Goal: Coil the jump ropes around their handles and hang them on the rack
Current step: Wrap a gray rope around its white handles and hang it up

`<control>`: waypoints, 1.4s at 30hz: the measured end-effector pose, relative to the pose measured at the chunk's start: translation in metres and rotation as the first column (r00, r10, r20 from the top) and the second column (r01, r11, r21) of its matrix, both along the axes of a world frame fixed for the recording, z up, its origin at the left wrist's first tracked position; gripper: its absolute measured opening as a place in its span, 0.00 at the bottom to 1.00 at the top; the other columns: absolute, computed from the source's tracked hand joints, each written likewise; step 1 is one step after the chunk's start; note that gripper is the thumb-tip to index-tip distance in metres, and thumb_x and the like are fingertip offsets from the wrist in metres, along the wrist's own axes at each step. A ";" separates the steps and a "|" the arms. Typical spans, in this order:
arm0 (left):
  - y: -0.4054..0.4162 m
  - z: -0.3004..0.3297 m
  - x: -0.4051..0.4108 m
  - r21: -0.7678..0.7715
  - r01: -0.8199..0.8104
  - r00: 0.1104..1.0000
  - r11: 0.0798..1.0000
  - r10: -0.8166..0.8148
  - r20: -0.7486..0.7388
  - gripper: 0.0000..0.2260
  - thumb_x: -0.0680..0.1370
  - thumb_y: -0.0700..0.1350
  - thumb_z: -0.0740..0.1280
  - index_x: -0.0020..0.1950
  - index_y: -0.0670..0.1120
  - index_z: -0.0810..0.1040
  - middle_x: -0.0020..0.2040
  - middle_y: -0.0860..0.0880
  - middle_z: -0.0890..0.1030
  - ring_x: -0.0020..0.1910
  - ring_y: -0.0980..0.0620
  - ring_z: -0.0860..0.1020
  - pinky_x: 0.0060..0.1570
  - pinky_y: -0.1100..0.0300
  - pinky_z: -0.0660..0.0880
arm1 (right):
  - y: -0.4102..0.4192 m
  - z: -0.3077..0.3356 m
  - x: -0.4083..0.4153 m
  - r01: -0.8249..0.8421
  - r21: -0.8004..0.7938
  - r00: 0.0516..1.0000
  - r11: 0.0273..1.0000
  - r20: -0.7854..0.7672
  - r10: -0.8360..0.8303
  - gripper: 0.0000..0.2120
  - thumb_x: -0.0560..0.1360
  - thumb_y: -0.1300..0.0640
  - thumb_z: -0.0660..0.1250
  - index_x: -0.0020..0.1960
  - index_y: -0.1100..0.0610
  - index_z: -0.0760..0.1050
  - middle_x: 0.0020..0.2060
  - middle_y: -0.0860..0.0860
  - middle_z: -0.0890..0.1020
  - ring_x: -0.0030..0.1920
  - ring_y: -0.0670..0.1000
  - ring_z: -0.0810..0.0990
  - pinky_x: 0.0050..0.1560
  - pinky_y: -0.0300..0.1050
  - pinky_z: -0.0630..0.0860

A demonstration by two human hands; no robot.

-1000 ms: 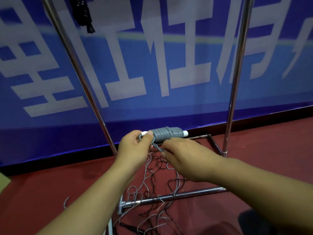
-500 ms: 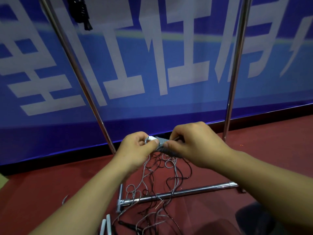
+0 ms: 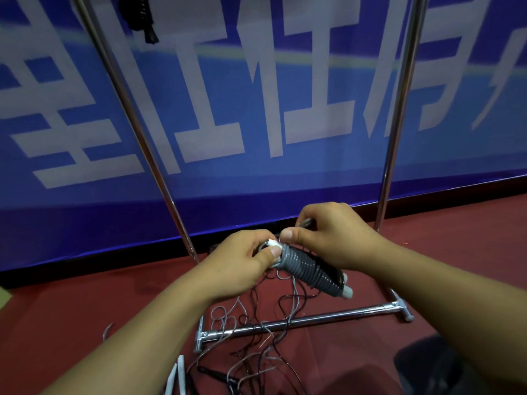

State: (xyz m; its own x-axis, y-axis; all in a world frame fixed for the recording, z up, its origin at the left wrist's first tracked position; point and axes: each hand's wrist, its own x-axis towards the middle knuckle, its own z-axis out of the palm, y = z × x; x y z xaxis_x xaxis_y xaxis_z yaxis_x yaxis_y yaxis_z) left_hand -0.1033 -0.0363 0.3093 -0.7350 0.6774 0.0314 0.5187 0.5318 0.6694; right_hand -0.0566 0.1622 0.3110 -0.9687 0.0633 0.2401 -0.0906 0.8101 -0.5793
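Blue banner (image 3: 285,81) with large white characters fills the background, above a red floor (image 3: 71,309). Chrome rack (image 3: 299,322): two uprights rising out of view, base bar lying across the floor. Loose tangle of jump ropes (image 3: 256,352) on the floor, draped over the base bar. Black coiled bundle (image 3: 141,15) hangs at top left.

Left hand (image 3: 242,266) pinches the white upper end of the grey coiled rope (image 3: 309,270), held in the air above the tangle and tilted down to the right. Right hand (image 3: 333,238) is curled, gripping the rope strand beside the coil's upper end.
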 end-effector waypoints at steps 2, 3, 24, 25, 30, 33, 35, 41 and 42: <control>0.000 0.000 0.002 0.019 0.001 1.000 1.000 -0.001 0.008 0.08 0.83 0.46 0.63 0.46 0.48 0.78 0.31 0.58 0.73 0.30 0.61 0.69 0.36 0.59 0.66 | 0.000 -0.002 -0.003 -0.001 -0.052 1.000 0.999 0.019 0.002 0.17 0.74 0.39 0.70 0.41 0.52 0.80 0.34 0.45 0.82 0.37 0.42 0.78 0.36 0.37 0.69; 0.000 0.000 0.002 0.040 -0.003 1.000 0.999 0.003 0.012 0.08 0.83 0.46 0.63 0.45 0.48 0.78 0.30 0.59 0.72 0.30 0.61 0.68 0.36 0.60 0.65 | -0.001 -0.003 -0.004 -0.003 -0.092 1.000 0.996 0.029 0.006 0.17 0.74 0.39 0.70 0.41 0.53 0.79 0.33 0.45 0.81 0.36 0.42 0.78 0.35 0.38 0.69; 0.033 0.018 0.029 0.531 -0.565 0.713 0.632 0.050 0.699 0.27 0.82 0.63 0.51 0.67 0.47 0.76 0.61 0.46 0.82 0.60 0.50 0.81 0.67 0.51 0.72 | -0.028 0.004 -0.017 0.218 -0.506 0.877 0.834 -0.274 -0.395 0.16 0.77 0.44 0.70 0.38 0.52 0.70 0.31 0.44 0.78 0.35 0.36 0.76 0.32 0.30 0.67; 0.034 0.018 0.030 0.531 -0.547 0.719 0.647 0.038 0.694 0.29 0.81 0.65 0.49 0.71 0.48 0.74 0.65 0.47 0.80 0.63 0.51 0.79 0.70 0.51 0.69 | -0.030 0.003 -0.017 0.225 -0.514 0.874 0.828 -0.268 -0.405 0.16 0.76 0.44 0.70 0.38 0.52 0.71 0.31 0.44 0.78 0.35 0.37 0.76 0.32 0.31 0.67; 0.038 0.016 0.030 0.575 -0.534 0.733 0.620 0.002 0.680 0.32 0.81 0.66 0.46 0.55 0.49 0.85 0.57 0.47 0.85 0.58 0.50 0.83 0.62 0.51 0.76 | -0.050 -0.001 -0.008 0.201 -0.517 0.906 0.832 -0.225 -0.359 0.18 0.73 0.42 0.73 0.34 0.52 0.72 0.27 0.44 0.79 0.30 0.41 0.77 0.32 0.37 0.72; 0.035 0.014 0.026 0.597 -0.553 0.747 0.581 0.028 0.664 0.34 0.81 0.67 0.47 0.45 0.47 0.86 0.48 0.44 0.86 0.50 0.49 0.85 0.51 0.52 0.80 | -0.059 -0.002 0.001 0.109 -0.478 0.935 0.872 -0.248 -0.253 0.15 0.75 0.44 0.71 0.36 0.53 0.76 0.29 0.46 0.81 0.31 0.45 0.78 0.35 0.48 0.76; 0.031 0.014 0.021 0.610 -0.573 0.732 0.548 0.007 0.681 0.34 0.81 0.66 0.48 0.39 0.46 0.86 0.43 0.44 0.86 0.41 0.51 0.86 0.35 0.61 0.80 | -0.063 -0.002 0.008 0.025 -0.408 0.943 0.913 -0.293 -0.157 0.12 0.77 0.46 0.69 0.40 0.52 0.79 0.31 0.45 0.81 0.33 0.45 0.79 0.37 0.49 0.76; 0.020 0.012 0.013 0.636 -0.558 0.732 0.533 -0.044 0.680 0.30 0.80 0.67 0.49 0.51 0.42 0.76 0.43 0.40 0.82 0.38 0.47 0.83 0.38 0.56 0.80 | -0.059 0.003 0.011 -0.107 -0.410 0.975 0.906 -0.221 0.015 0.10 0.78 0.47 0.68 0.44 0.52 0.82 0.31 0.46 0.82 0.33 0.45 0.79 0.39 0.49 0.78; 0.019 0.013 0.013 0.645 -0.528 0.744 0.552 -0.066 0.665 0.31 0.81 0.67 0.48 0.50 0.41 0.76 0.42 0.39 0.82 0.37 0.47 0.82 0.38 0.57 0.80 | -0.057 0.007 0.010 -0.106 -0.475 0.982 0.874 -0.186 0.018 0.11 0.77 0.46 0.69 0.44 0.53 0.83 0.32 0.47 0.84 0.34 0.47 0.82 0.40 0.50 0.79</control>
